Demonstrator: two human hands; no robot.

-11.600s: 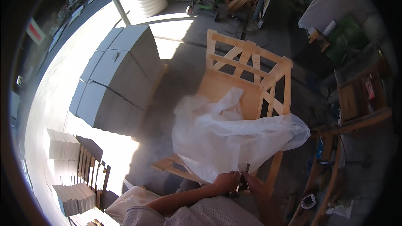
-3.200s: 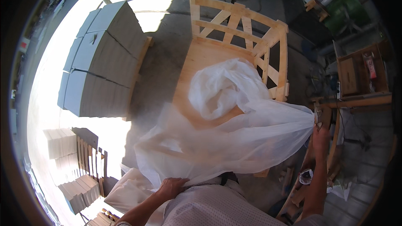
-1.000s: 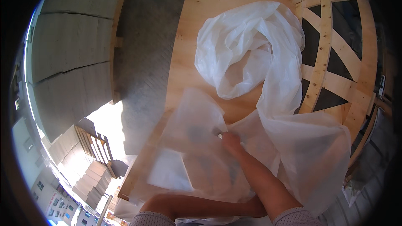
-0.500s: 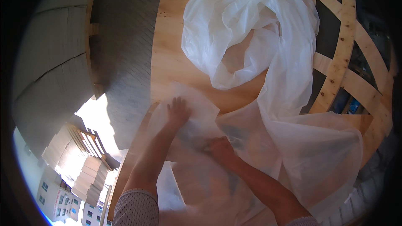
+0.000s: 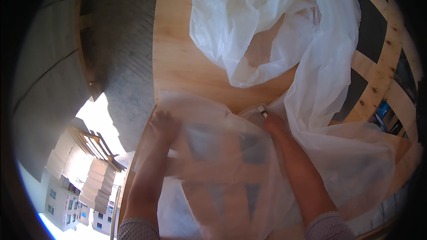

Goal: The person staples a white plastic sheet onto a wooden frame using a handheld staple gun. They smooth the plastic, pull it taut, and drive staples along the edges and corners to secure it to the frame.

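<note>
Translucent white plastic sheeting (image 5: 222,126) lies over a wooden frame, whose slats show through it. My left hand (image 5: 167,126), slightly blurred, rests with fingers spread on the sheeting near the left edge of the wood. My right hand (image 5: 275,124) is closed round a small tool (image 5: 263,111) with a whitish end and a dark band; its kind cannot be made out. That hand is at the sheeting's upper edge, beside the plywood. Beyond it, a loose heap of the same sheeting (image 5: 222,31) lies on the plywood panel (image 5: 173,58) and trails down to the right.
Open wooden slats (image 5: 381,80) with dark gaps stand to the right, with a blue item (image 5: 382,108) among them. Left of the plywood is a grey floor (image 5: 129,80). Farther left are pale panels (image 5: 49,62), stacked boards (image 5: 95,182) and buildings in bright light.
My right hand has moved up and right, away from my left hand, with the small tool now showing. My left hand has shifted left and slightly down. The view has shifted too.
</note>
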